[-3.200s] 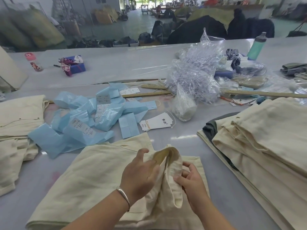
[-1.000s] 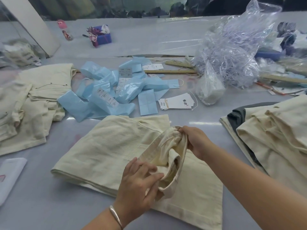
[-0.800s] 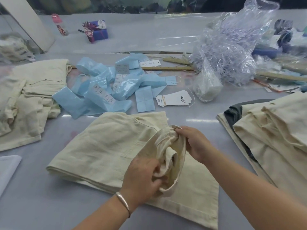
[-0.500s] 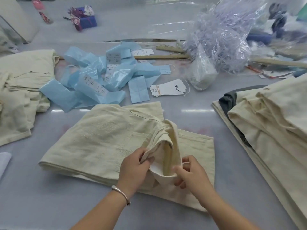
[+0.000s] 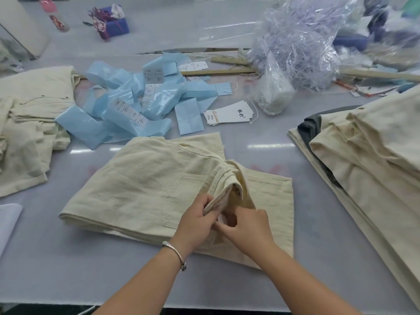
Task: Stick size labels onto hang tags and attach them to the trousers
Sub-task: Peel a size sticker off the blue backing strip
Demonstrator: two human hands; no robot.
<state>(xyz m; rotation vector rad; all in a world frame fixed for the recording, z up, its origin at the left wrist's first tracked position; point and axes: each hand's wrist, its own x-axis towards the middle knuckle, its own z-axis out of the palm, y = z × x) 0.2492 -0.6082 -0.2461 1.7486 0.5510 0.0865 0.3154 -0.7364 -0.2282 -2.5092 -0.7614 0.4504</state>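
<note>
Folded cream trousers (image 5: 145,189) lie on the grey table in front of me. My left hand (image 5: 196,221) pinches the turned-up waistband edge of these trousers and holds it open. My right hand (image 5: 246,228) pinches at a small white tab inside the waistband, touching the left fingers. A bundle of white hang tags (image 5: 229,113) with strings lies beyond the trousers. Blue sheets carrying size labels (image 5: 127,103) are scattered to the tags' left.
A tall stack of cream trousers (image 5: 372,155) fills the right side. More cream trousers (image 5: 29,123) lie crumpled at the left. A clear plastic bag heap (image 5: 297,42) and wooden sticks (image 5: 218,71) sit at the back.
Both hands have dropped closer to me, lowering the raised waistband onto the folded trousers. My right hand has come from the far side of the waistband to meet the left.
</note>
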